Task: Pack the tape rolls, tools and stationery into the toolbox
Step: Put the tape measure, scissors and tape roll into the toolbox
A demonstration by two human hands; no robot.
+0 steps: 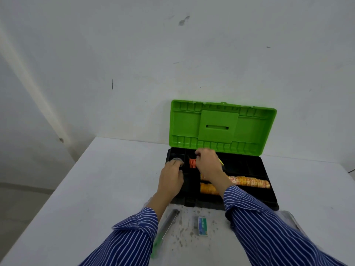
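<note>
While both my hands reach into the open toolbox, two items lie on the table nearest me.

Closest to me on the white table (80, 189) lie a long clear-and-green tube-like tool (166, 226) and a small green-and-white box (202, 226), apart from each other. Beyond them sits the black plastic toolbox (269, 194), its green lid (221, 127) standing upright against the wall. Rolls of orange printed tape (247, 181) lie in its front compartment. My left hand (171, 179) rests fingers-down on a round clear tape roll (177, 161) in the left compartment; whether it grasps the roll I cannot tell. My right hand (208, 162) pinches a small orange item (192, 163) just beside it.
</note>
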